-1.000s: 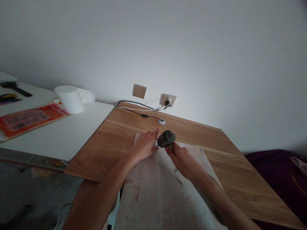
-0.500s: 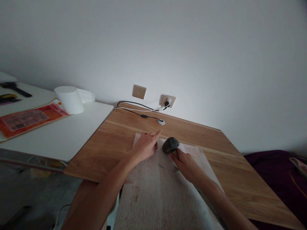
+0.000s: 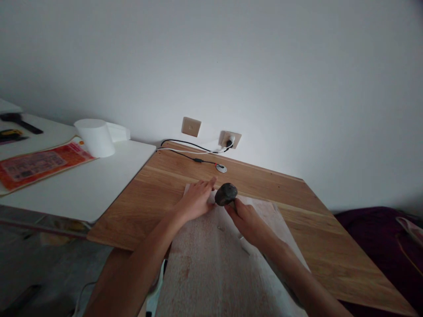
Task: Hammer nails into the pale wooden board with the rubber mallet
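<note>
My right hand [image 3: 247, 220] grips a hammer with a thick, dark, blunt head [image 3: 226, 194]. Its handle runs back under my right forearm. Close to the left of the hammer head is my left hand [image 3: 198, 198], fingers curled together at the far end of a pale, whitish wooden board [image 3: 205, 264]. Whatever those fingers may pinch is hidden. The board lies lengthwise on a brown wooden tabletop [image 3: 155, 193] and reaches toward me. A small light-coloured piece [image 3: 245, 252] and a few tiny bits lie on it, below my right hand.
Along the wall run black and white cables to a socket [image 3: 230, 139], past a round silver disc [image 3: 221, 168]. On the left, a white table [image 3: 122, 176] holds a white roll [image 3: 99, 138], an orange-printed package [image 3: 42, 163] and dark tools [image 3: 21, 122]. Purple fabric [image 3: 366, 237] is at right.
The hammer and my right hand have shifted left and slightly up, nearer my left hand. My left hand has turned, and its index finger, stretched out before, is drawn in.
</note>
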A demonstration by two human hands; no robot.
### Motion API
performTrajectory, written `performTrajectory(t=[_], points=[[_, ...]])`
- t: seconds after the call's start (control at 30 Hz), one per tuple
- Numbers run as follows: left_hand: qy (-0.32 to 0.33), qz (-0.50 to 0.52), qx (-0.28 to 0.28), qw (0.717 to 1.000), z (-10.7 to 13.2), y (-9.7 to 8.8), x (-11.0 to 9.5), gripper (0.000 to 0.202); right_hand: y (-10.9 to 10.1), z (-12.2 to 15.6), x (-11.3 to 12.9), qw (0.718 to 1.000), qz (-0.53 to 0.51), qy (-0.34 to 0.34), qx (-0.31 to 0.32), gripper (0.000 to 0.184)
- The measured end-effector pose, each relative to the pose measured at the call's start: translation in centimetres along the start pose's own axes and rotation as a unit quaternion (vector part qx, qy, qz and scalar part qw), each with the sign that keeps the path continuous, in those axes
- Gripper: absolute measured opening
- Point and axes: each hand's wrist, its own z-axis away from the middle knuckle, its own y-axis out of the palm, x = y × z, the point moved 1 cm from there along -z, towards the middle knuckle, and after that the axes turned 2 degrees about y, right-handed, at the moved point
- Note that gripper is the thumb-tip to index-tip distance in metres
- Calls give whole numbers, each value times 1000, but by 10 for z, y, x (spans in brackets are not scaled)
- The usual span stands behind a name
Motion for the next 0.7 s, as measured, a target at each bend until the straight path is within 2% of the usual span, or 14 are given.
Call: performTrajectory(t=[0.3, 0.47, 0.7], points=[[27, 16, -13, 999, -3, 5, -4, 70, 1, 9, -31, 999, -3, 32, 31, 26], [37, 9, -20, 999, -6, 7, -6, 66, 10, 9, -38, 998, -6, 36, 45, 30], [32, 14, -17, 999, -6, 6, -8, 61, 10, 9, -40, 998, -19, 40, 48, 28]])
